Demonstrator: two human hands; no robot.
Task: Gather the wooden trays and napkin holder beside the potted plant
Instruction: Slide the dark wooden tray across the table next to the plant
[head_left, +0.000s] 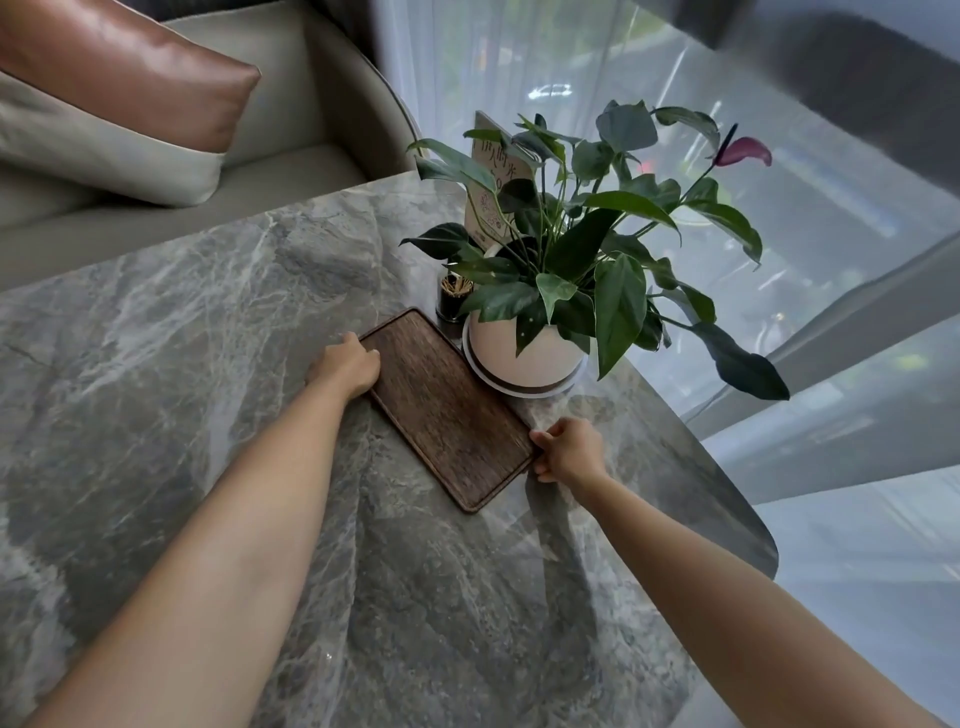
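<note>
A dark wooden tray (447, 405) lies flat on the grey marble table (208, 364), its long side close to the white pot of the potted plant (524, 348). My left hand (345, 366) grips the tray's far left edge. My right hand (569, 449) holds the tray's near right corner. I cannot tell whether it is one tray or a stack. No napkin holder is in view.
A small dark toothpick holder (453, 297) stands just behind the tray, left of the pot. A card sign (493, 187) sticks up among the leaves. A beige armchair with a brown cushion (130, 78) sits beyond the table's far left edge. Sheer curtains hang at the right.
</note>
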